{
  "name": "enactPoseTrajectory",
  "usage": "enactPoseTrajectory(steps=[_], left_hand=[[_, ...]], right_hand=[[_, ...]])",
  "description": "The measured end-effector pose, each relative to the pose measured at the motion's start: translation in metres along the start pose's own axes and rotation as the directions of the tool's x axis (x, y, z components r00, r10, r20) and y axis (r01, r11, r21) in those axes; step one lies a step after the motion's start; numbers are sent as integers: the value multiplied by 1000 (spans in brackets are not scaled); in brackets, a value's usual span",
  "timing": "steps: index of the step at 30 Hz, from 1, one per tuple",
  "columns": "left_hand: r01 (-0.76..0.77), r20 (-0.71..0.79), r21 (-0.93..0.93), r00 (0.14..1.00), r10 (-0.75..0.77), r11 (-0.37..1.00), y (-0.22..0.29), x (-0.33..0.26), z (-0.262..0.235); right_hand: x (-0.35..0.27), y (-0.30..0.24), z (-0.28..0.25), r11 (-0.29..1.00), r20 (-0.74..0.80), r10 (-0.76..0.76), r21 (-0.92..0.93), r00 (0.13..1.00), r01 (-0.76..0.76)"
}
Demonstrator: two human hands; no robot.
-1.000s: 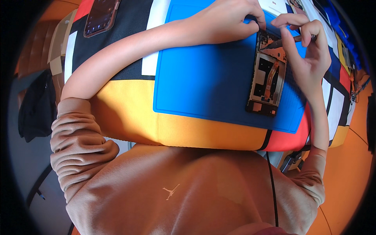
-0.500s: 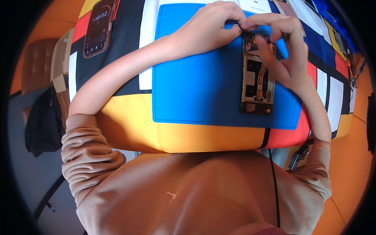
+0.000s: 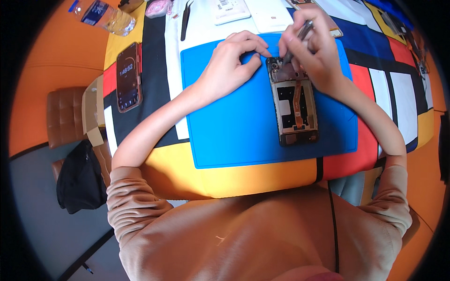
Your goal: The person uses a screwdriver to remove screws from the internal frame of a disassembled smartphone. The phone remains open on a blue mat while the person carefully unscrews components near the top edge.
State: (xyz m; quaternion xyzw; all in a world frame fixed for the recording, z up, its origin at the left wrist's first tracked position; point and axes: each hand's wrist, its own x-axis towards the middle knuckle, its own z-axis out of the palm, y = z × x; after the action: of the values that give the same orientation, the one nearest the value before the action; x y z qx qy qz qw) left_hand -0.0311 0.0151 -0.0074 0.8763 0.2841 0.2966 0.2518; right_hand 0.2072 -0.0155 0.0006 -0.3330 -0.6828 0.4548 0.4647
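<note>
A phone with its back cover off (image 3: 284, 107) lies on the blue mat (image 3: 229, 122), its inner parts and an orange ribbon cable (image 3: 297, 100) exposed. Over its upper end, my right hand (image 3: 316, 54) grips a slim grey metal tool (image 3: 305, 30), pointed down at the phone beside the camera lenses. Fingers hide part of the tool, so I cannot tell its exact kind. My left hand (image 3: 234, 58) is by the phone's top left corner, thumb and forefinger apart, with nothing seen between them. The forefinger's tip is close to the corner; whether it touches is unclear.
At the left lies a lit phone (image 3: 128, 77), with a water bottle (image 3: 105, 18) beyond it. Black tweezers (image 3: 186, 21), a white phone (image 3: 231, 10) and a white box (image 3: 271, 16) lie past the mat. A cardboard box (image 3: 93, 107) stands off the table's left side.
The view has shifted, bringing more of the table's far side in. My hands, close together before, are apart; the left has drawn back. My right hand now holds the tool steeply over the phone.
</note>
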Motion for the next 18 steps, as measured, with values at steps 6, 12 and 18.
enactPoseTrajectory(steps=[6, 12, 18], left_hand=[[72, 28, -37, 997, -71, 997, 4, 2, 0], [89, 15, -81, 996, -88, 993, 7, 2, 0], [77, -3, -103, 997, -77, 992, 6, 2, 2]], right_hand=[[30, 18, -34, 979, -480, -198, -132, 855, 152], [29, 23, -33, 924, -461, -317, -346, 829, 161], [27, 19, -31, 917, -397, -222, -396, 890, 52]])
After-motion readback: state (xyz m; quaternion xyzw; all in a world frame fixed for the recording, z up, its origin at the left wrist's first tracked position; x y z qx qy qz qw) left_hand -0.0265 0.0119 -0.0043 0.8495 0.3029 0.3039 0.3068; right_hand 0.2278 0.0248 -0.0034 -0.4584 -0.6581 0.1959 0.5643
